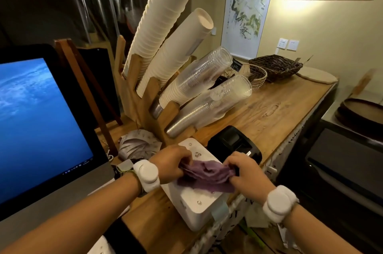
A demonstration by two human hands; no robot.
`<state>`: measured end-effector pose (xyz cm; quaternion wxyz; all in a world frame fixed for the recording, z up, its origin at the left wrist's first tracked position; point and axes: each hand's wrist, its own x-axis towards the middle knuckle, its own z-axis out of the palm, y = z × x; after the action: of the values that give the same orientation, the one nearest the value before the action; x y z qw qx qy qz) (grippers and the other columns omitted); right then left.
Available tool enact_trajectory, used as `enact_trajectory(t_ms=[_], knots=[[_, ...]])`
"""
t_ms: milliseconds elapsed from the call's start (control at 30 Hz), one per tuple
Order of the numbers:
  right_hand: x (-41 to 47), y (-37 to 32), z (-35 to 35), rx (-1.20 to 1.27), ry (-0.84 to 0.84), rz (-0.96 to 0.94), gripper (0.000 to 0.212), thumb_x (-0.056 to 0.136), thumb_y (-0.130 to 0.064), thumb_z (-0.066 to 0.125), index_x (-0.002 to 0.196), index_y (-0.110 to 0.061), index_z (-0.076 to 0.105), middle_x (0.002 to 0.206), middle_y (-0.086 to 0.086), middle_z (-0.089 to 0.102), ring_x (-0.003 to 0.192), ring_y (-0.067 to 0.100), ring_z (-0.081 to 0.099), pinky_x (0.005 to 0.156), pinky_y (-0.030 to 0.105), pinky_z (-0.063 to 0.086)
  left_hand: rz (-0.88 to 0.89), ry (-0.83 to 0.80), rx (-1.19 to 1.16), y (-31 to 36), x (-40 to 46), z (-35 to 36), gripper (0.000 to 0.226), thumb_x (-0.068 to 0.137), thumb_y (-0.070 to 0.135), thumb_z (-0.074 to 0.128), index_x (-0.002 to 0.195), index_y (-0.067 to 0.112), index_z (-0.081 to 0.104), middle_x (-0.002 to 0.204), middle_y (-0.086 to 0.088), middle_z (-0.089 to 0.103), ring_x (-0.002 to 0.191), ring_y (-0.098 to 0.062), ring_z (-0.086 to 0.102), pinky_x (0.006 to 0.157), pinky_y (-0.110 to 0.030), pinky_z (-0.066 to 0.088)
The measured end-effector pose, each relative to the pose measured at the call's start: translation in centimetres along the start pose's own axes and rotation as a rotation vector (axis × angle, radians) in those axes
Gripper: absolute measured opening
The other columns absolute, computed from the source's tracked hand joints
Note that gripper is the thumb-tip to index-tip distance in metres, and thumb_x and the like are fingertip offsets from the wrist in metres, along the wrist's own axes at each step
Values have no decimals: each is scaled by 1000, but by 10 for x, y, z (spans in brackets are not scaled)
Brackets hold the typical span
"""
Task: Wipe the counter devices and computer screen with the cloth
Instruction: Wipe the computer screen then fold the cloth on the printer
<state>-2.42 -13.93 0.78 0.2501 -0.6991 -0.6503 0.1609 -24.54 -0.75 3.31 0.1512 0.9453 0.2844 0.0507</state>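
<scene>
- Both hands hold the crumpled purple cloth (207, 174): left hand (173, 163) pinches its left end, right hand (244, 173) grips its right end, fingers curled. The cloth is stretched between them and lies on top of the white rounded box device (199, 202).
- Cloth looks soft, light and limp. It'll bunch easily, so better wadded in one palm than held by the edges.
- White device sits at the near edge of the wooden tabletop (269, 113). Probably light plastic that could slide under pressure, so brace it with the free hand.
- Black card-terminal-like device (234, 146) just beyond, touching or nearly touching the white one; can't tell which.
- Large computer screen (37, 125), lit blue, to the left. Glass, so go light.
- Folded paper fan-like piece (138, 144) and wooden rack of stacked paper and clear plastic cups (186, 79) crowd the space behind. Tippy; keep elbows clear.
- Dark woven baskets (275, 67) at the far end, well apart.
</scene>
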Motion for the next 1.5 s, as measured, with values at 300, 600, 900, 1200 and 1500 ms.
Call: enact_trajectory(t_ms=[300, 600, 900, 1200, 1500], knots=[[-30, 0, 2, -467, 67, -156, 32, 83, -42, 39, 93, -29, 67, 96, -12, 58, 88, 9, 52, 84, 26, 43, 133, -12, 199, 6, -17, -6, 22, 85, 34, 61, 106, 30, 68, 105, 9, 64, 99, -12, 51, 86, -29, 48], [-31, -3, 9, -468, 120, -177, 34, 84, -65, 43, 80, -34, 57, 103, -18, 54, 94, 4, 51, 83, 23, 47, 152, 30, 236, 13, -21, 1, 34, 84, 60, 56, 90, 29, 69, 100, 9, 57, 95, -12, 48, 81, -30, 47], [-52, 1, 17, -498, 130, -278, 37, 83, -56, 55, 107, -30, 60, 110, -12, 65, 101, 7, 62, 92, 24, 52, 241, -1, 195, 6, -28, 5, 29, 83, 52, 60, 101, 29, 61, 113, 9, 61, 102, -12, 56, 90, -31, 50], [-51, 2, 24, -331, 223, -249, 21, 85, -33, 58, 104, -28, 65, 95, -12, 65, 86, 4, 61, 79, 21, 54, 230, -19, 272, 9, -23, 11, 34, 92, 42, 53, 124, 30, 56, 120, 6, 62, 111, -14, 56, 99, -30, 45], [-38, 27, -24, 1180, 149, 658, 26, 98, -15, 48, 114, 1, 60, 98, 16, 66, 84, 29, 65, 71, 41, 56, -298, -216, -955, 68, 34, 13, 24, 87, 36, 66, 107, 22, 65, 108, -1, 67, 101, -18, 63, 80, -30, 56]])
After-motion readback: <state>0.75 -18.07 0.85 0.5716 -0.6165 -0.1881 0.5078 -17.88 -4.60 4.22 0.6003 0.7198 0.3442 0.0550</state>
